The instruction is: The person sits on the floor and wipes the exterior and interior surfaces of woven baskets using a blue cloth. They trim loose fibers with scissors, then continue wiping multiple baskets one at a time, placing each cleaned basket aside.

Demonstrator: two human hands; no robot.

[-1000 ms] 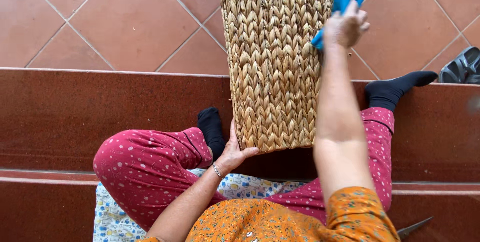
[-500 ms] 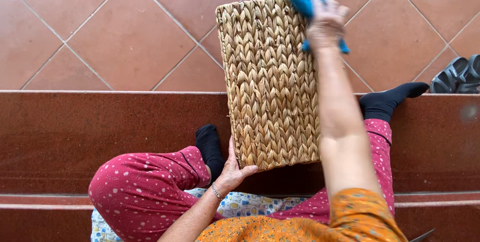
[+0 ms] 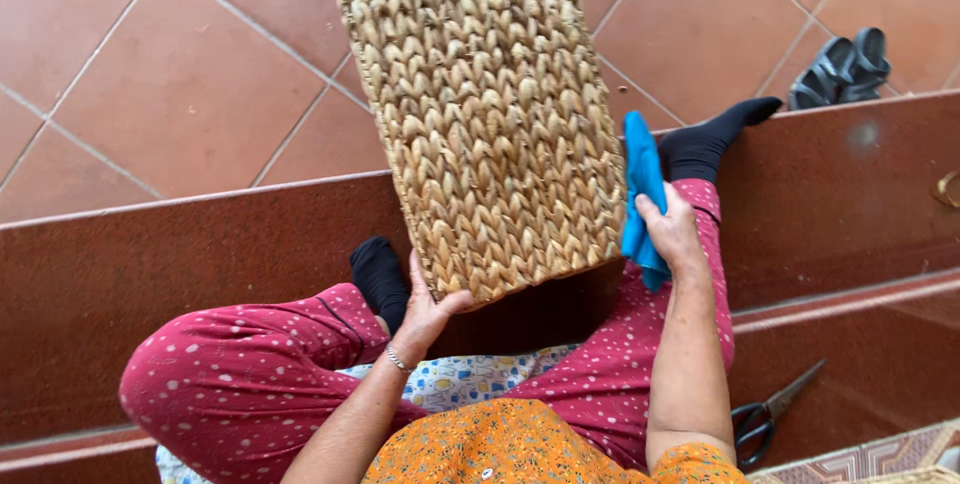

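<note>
A tall woven straw basket [image 3: 490, 124] lies tilted across my lap, its flat side facing up. My left hand [image 3: 425, 309] grips its near lower corner, thumb on the weave. My right hand [image 3: 672, 234] is shut on a blue cloth [image 3: 640, 194] and presses it against the basket's right side, close to the near end. My legs in red dotted trousers and black socks rest on a dark red step below the basket.
A pair of dark sandals [image 3: 840, 69] lies on the terracotta tiled floor [image 3: 180, 94] at the far right. Scissors [image 3: 765, 414] with black handles rest on the step at my right. A patterned cushion [image 3: 470, 384] sits under me.
My right hand has drawn the blue cloth from the basket's far top end down along its right side to the near end. The basket has tilted slightly left.
</note>
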